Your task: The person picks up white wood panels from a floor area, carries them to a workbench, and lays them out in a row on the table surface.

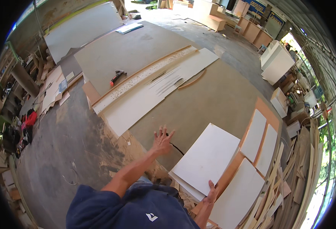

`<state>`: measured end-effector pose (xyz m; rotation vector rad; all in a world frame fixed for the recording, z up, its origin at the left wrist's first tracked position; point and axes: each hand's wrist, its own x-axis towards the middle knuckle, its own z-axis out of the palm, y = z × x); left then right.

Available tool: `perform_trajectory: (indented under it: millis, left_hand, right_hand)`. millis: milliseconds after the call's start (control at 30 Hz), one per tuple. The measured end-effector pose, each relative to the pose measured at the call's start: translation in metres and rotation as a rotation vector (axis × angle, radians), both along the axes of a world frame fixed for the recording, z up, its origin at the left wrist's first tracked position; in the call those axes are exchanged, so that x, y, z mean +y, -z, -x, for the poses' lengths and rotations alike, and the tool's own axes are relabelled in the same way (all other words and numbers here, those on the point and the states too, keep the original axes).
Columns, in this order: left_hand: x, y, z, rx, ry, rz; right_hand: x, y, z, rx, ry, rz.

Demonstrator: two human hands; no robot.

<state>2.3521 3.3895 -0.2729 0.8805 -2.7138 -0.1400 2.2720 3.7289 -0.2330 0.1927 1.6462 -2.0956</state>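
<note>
My right hand grips the near right edge of a white rectangular panel, thumb on top and the other fingers hidden beneath. A second white panel shows below it along the near edge. My left hand is open with fingers spread, over the large grey-brown board left of the panels. Beside its fingertips lie a small dark thing I cannot make out and a thin black cord running toward the panels.
Farther off, a long white board, a perforated wooden strip and a red-and-black hammer lie on the work surface. More white panels rest on an orange-brown sheet at right. Wood offcuts crowd the right side.
</note>
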Motion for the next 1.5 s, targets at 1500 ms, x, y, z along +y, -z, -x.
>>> perform_trajectory:
  millis: [1500]
  left_hand:
    - [-0.332,0.075,-0.618,1.676,-1.563,-1.295]
  right_hand:
    - [-0.94,0.036,-0.247,-0.183,-0.488,0.422]
